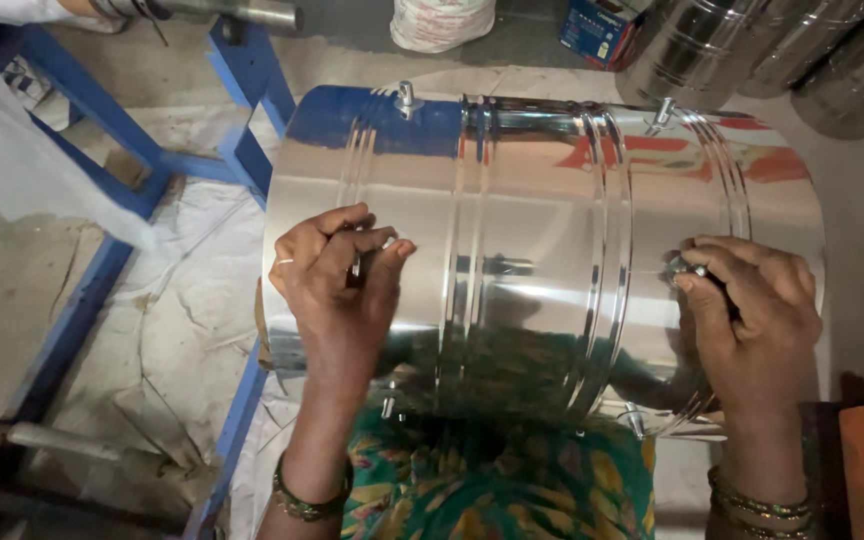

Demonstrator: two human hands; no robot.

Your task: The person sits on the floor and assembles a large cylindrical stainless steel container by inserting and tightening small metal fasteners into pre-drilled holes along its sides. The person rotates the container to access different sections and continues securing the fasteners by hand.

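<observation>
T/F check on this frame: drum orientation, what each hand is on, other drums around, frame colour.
1. The steel drum lies on its side. True.
2. The left hand rests flat and open on the drum. False: its fingers pinch a small fitting on the drum wall.
3. The right hand grips a small metal part near the drum's right end. True.
4. No other drums are in view. False: more steel drums lie at top right.
5. The metal frame at left is blue. True.

Blue frame (102,170) – white sack (442,22)
</observation>
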